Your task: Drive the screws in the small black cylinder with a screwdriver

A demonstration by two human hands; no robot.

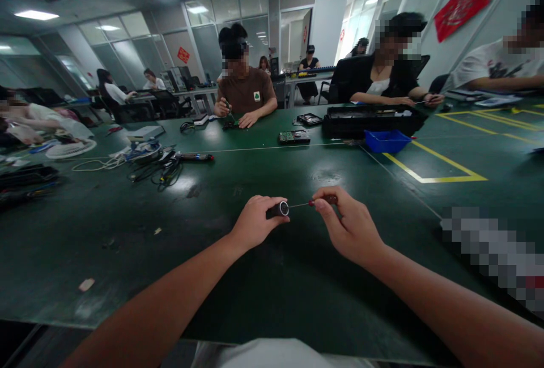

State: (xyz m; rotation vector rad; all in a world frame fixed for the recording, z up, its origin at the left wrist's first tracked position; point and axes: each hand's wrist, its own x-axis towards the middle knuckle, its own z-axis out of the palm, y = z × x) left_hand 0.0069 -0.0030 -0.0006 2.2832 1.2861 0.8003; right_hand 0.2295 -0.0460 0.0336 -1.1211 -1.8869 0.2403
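Note:
Low over the middle of the green table, my left hand (pixel 251 223) is closed around a short black cylinder (pixel 272 211) whose pale-ringed round end faces right. My right hand (pixel 355 226) grips a thin screwdriver (pixel 330 200) by its reddish-brown handle. The slim metal shaft points left, and its tip is at the ringed end of the cylinder. Whether the tip sits inside that end or only touches it, I cannot tell. My left fingers are partly hidden behind the cylinder.
Beyond my hands lie an opened hard drive (pixel 294 137), a blue bin (pixel 386 141) and a long black case (pixel 376 120). A tangle of cables (pixel 161 165) is at left. Across the table a person in a brown shirt (pixel 246 93) handles small parts. Other people sit around.

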